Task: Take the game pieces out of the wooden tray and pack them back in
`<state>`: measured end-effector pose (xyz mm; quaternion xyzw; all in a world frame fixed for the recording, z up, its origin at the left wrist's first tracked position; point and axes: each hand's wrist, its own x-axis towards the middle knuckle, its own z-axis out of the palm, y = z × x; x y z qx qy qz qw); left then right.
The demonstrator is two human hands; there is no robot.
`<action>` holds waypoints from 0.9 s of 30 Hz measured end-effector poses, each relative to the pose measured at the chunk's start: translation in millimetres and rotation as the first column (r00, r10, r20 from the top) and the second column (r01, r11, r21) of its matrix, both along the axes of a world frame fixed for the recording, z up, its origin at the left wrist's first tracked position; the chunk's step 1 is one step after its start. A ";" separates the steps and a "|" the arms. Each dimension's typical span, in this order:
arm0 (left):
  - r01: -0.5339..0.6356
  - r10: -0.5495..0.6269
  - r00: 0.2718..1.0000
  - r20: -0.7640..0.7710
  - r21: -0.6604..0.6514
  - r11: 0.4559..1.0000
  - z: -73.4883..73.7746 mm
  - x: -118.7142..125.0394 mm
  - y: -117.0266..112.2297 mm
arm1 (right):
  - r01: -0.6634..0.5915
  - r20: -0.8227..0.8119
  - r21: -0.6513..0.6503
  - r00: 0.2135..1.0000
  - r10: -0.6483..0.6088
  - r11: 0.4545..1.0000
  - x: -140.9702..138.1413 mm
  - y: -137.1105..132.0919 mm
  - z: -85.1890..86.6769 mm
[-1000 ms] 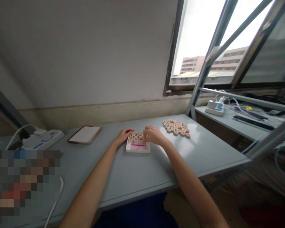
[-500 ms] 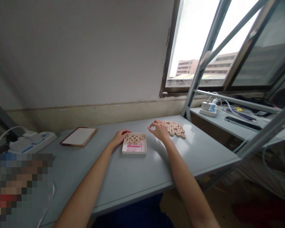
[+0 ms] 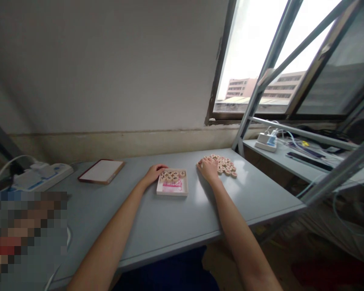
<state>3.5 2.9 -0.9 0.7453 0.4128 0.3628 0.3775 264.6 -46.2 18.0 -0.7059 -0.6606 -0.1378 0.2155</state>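
A shallow white box (image 3: 172, 193) stands on the desk with several round wooden xiangqi pieces (image 3: 169, 178) in rows along its far side. Pink and white paper shows on its floor. My left hand (image 3: 154, 173) is closed round the box's far left corner. To the right lies a loose cluster of many more pieces (image 3: 227, 165). At the left edge of that cluster my right hand (image 3: 208, 166) reaches down with its fingers bent and close together. The hand covers some pieces, and whatever is under its fingertips is hidden.
On the left lie a white box lid (image 3: 101, 171) with a brown rim and a power strip (image 3: 45, 178). A metal frame (image 3: 251, 105) rises at the right, beside a second desk with another power strip (image 3: 266, 142), cables and a dark phone-like slab (image 3: 309, 161).
My right hand has moved down onto the left edge of the cluster; its thumb and finger formed a pinch above the desk before. My left hand stays at the box.
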 end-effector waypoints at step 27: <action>0.005 -0.005 1.000 -0.010 0.013 1.000 1.1 0.2 -0.7 | -0.529 -0.176 -0.227 0.848 0.500 0.818 -36.6 -20.8 28.7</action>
